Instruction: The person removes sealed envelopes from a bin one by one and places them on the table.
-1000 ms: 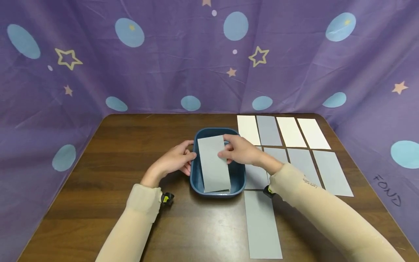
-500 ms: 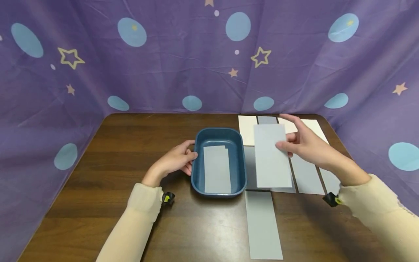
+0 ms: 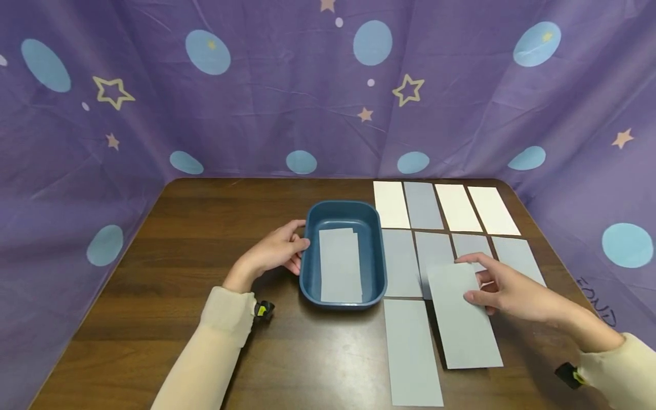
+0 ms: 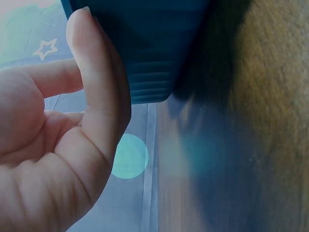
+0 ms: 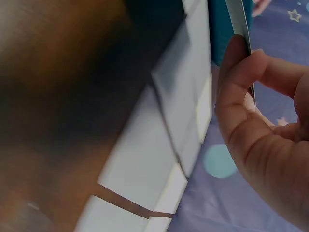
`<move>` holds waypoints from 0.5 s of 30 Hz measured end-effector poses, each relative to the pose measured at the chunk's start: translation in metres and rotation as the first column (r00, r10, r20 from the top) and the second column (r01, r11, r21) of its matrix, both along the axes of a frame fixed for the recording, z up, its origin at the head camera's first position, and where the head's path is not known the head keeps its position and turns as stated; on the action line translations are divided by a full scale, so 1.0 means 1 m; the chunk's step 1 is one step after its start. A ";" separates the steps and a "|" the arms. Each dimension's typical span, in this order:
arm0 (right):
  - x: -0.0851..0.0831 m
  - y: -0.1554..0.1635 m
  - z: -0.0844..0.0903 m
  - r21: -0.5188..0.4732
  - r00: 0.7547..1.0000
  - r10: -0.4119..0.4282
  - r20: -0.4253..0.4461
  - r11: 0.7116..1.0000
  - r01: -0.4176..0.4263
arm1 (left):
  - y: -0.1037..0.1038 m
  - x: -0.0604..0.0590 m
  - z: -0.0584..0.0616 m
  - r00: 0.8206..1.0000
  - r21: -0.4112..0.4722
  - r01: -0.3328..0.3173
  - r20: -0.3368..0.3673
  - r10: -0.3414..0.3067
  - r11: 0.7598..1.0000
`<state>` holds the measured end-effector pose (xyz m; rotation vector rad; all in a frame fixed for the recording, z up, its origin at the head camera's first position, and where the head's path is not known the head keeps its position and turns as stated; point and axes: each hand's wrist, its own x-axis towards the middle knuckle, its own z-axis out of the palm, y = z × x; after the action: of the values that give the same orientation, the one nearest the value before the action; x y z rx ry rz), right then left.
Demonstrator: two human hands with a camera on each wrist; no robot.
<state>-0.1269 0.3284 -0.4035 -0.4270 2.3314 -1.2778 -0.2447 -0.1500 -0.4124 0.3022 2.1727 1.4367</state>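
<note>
The right hand (image 3: 512,293) pinches a grey card (image 3: 463,316) by its right edge, thumb on top and fingers (image 5: 241,77) curled underneath, as the right wrist view shows; the card hangs low over the bench (image 3: 205,273), its near end by the bench's front edge. The left hand (image 3: 279,250) rests against the left wall of the blue tray (image 3: 307,250), its fingers (image 4: 96,96) loosely bent and the thumb lying along the ribbed outside wall; it steadies the tray and does not grasp it.

Just right of the left hand's fingers, inside the tray, lies a small stack of cards (image 3: 340,265), at least two by the offset corners. Left of the right hand's fingers one long grey card (image 3: 412,353) lies flat in front of the tray. Beyond those fingers sit the other cards (image 3: 451,228) in two rows: three white and one grey at the back, four grey in the nearer row.

Judging by this, the sorting looks only begun: a few cards are in the tray and most are left on the bench.

On the purple cloth (image 3: 594,299) right of the right hand there is dark handwriting, partly hidden; it seems to read "FOND", but I cannot be sure.
</note>
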 end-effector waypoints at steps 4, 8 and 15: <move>0.007 0.000 -0.016 -0.020 1.000 0.014 0.024 1.000 -0.013 | 0.000 0.000 0.001 1.000 0.002 0.006 -0.003 -0.006 1.000; 0.013 -0.001 -0.025 -0.038 0.999 0.024 0.039 0.999 -0.023 | 0.000 0.001 0.003 1.000 0.009 0.011 -0.005 -0.011 1.000; 0.017 -0.003 -0.033 -0.048 0.995 0.020 0.100 0.999 -0.015 | 0.000 0.000 0.002 1.000 0.004 0.004 -0.005 -0.004 1.000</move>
<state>-0.1099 0.3250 -0.4366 -0.3882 2.2129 -1.3180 -0.2445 -0.1501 -0.4103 0.3114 2.1724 1.4402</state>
